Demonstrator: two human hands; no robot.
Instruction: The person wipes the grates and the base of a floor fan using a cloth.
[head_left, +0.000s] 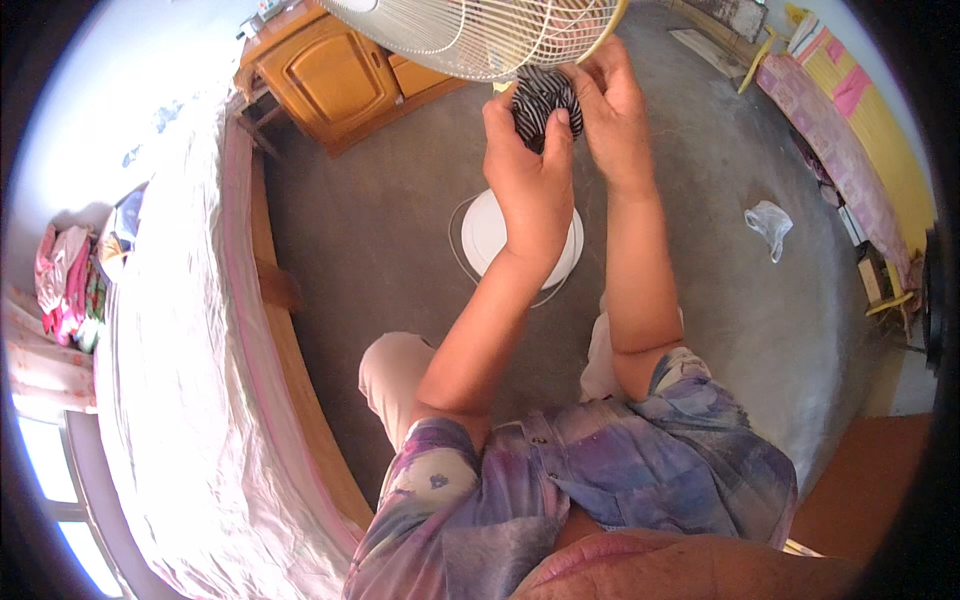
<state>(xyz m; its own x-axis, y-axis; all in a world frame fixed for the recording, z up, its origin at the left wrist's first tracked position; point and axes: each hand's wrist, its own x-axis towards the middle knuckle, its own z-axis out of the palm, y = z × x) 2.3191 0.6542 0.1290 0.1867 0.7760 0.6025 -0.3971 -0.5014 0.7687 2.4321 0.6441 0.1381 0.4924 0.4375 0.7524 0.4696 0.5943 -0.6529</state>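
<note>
A pedestal fan's wire grille fills the top middle of the head view, and its round white base stands on the floor below. My left hand grips a black-and-white zebra-striped cloth just under the grille, thumb across its front. My right hand is at the right side of the same cloth, its fingers raised beside the grille's lower rim. Its fingertips are partly hidden, so I cannot tell how firmly it holds the cloth. What lies under the cloth is hidden.
On the left is a bed with a pale sheet and wooden side rail. A wooden cabinet stands beyond it. A crumpled clear plastic bag lies on the grey floor at right, near a yellow-framed seat with a patterned cover. A cord loops around the fan base.
</note>
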